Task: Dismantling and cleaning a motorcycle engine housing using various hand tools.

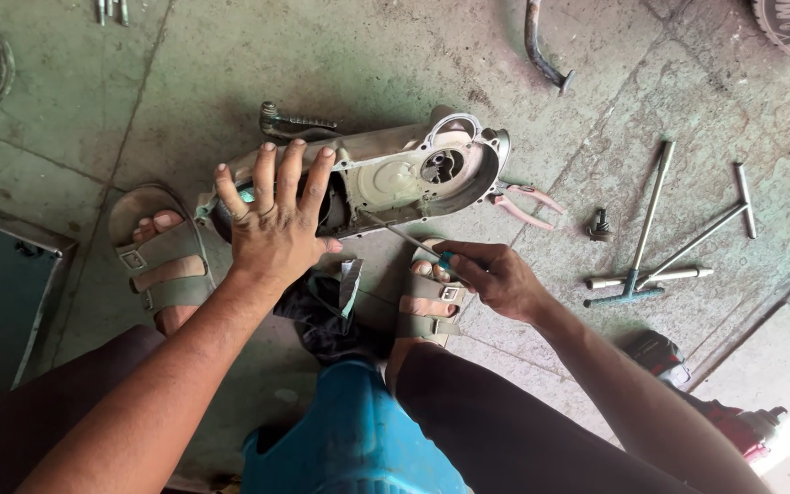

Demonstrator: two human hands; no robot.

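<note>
Left hand (276, 215): fingers spread, grip released, palm flat on the metal engine cover (395, 178).
Right hand (491, 274): grip clenched on a screwdriver (413, 242), tip at the cover.
Cover: on the floor (340, 64), between both feet.
Nearby: pink pliers (523, 203), T-wrenches (660, 247).

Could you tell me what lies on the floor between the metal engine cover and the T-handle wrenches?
In the head view, pink-handled pliers and a small dark bolt-like part lie between the engine cover and T-handle wrenches.
</note>
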